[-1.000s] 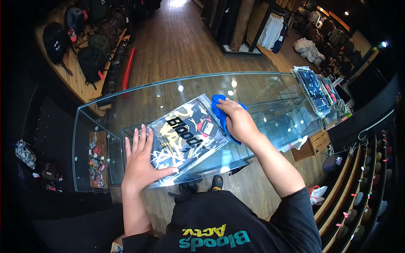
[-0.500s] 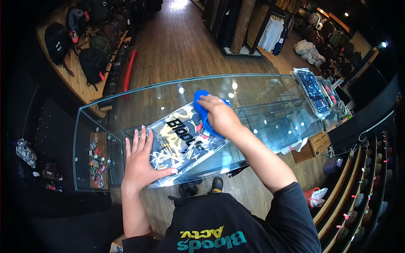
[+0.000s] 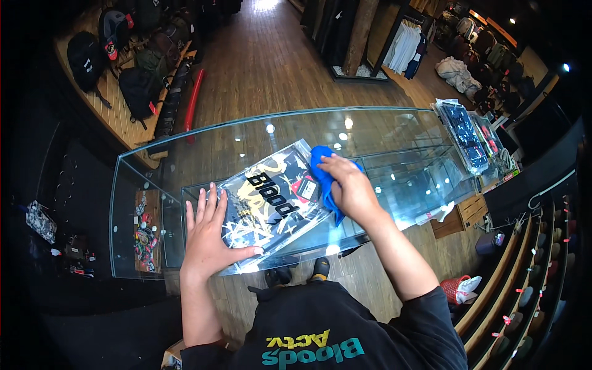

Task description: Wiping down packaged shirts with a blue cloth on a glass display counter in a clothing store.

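Observation:
A clear plastic package with a folded black, yellow and white patterned garment (image 3: 262,185) lies slanted on the glass counter (image 3: 185,151). My left hand (image 3: 208,237) rests flat on its left edge, fingers spread and thumb along the near side. At the package's right end, my right hand (image 3: 351,188) presses a blue cloth (image 3: 319,161) with its fingers bent over it. Part of the cloth hangs down beside the package's right edge. A small red and white tag (image 3: 304,188) shows through the plastic near the cloth.
More bagged garments (image 3: 461,135) are stacked at the counter's right end. Small colourful items (image 3: 145,237) lie on a wooden board under the glass at left. Backpacks (image 3: 139,92) sit on a wooden shelf beyond, and a slatted rack of caps (image 3: 524,296) stands at right.
My right hand and the blue cloth have slid right, off the printed face to the package's right end, uncovering the tag. My left hand stays in place.

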Demonstrator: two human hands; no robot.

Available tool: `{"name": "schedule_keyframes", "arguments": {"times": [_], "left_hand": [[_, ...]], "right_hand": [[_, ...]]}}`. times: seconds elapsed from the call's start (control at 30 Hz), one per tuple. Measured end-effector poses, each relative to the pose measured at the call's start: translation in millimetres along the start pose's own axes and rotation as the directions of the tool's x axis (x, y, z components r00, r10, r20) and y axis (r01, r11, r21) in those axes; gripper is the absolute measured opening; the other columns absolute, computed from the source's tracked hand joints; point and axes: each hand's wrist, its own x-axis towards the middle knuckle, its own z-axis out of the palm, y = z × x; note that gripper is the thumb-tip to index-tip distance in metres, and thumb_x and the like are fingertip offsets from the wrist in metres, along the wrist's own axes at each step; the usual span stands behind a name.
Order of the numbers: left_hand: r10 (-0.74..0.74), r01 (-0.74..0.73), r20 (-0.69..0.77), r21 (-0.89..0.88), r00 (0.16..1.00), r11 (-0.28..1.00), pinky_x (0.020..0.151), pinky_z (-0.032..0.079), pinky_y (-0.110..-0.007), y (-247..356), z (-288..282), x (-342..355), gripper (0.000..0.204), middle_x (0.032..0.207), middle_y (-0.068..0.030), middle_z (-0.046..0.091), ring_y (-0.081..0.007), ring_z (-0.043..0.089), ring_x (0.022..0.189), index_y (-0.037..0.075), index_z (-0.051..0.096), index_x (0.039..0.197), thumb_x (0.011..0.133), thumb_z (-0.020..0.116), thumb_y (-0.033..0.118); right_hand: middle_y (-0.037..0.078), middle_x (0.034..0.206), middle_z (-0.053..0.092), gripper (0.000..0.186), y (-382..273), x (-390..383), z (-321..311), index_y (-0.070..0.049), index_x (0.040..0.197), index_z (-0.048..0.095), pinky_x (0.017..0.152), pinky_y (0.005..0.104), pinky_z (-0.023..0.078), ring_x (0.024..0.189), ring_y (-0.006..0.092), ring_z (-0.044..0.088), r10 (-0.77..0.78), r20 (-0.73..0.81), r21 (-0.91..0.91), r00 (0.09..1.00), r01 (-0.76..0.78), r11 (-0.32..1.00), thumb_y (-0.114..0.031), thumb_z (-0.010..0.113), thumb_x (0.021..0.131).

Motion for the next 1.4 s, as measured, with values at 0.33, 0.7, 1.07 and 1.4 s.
{"name": "schedule_keyframes", "arguments": {"times": [0.33,0.7,1.07,1.4], "left_hand": [[-0.016,0.016,0.002,-0.011,1.000,1.000,0.143,0.001,-0.061,0,-1,0,0.156,0.188,-0.0275,0.029,-0.0419,0.018,0.178,-0.006,0.043,0.174,0.058,0.098,0.083],[0.238,-0.232,-0.064,0.095,0.969,0.968,0.140,0.012,-0.072,37,-19,-51,0.107,0.181,-0.0177,0.046,-0.0405,0.043,0.168,0.015,0.058,0.168,0.079,0.096,0.060],[0.212,-0.238,-0.120,-0.282,0.970,0.929,0.120,0.052,-0.052,38,-49,-52,0.030,0.120,-0.0113,0.087,-0.0319,0.082,0.117,0.009,0.087,0.123,0.094,0.078,0.005],[-0.330,-0.381,-0.426,-0.904,0.842,0.196,0.099,0.062,-0.032,60,-47,42,0.022,0.119,-0.0089,0.082,-0.0133,0.078,0.111,0.000,0.074,0.131,0.119,0.065,0.016]], "right_hand": [[0.016,0.152,0.075,0.046,-58,-31,7,-0.008,0.125,0.083,0.127,0.0533,0.052,0.149,0.0416,0.065,-0.109,0.130,0.177,0.986,0.084,0.980,0.009,0.070,0.084],[0.021,0.147,0.076,0.043,43,-1,-21,-0.005,0.123,0.083,0.124,0.0498,0.053,0.144,0.0427,0.067,0.152,-0.074,0.038,0.986,-0.150,0.988,0.004,0.066,0.084],[0.025,0.157,0.069,0.045,40,-6,-38,-0.005,0.137,0.079,0.130,0.0541,0.046,0.154,0.0458,0.057,0.117,0.027,0.044,0.993,-0.118,0.992,-0.017,0.075,0.094],[0.020,0.157,0.069,0.037,45,-11,-27,-0.007,0.140,0.075,0.130,0.0515,0.046,0.154,0.0430,0.058,0.099,-0.032,0.056,0.995,-0.097,0.994,-0.003,0.074,0.103]]}}
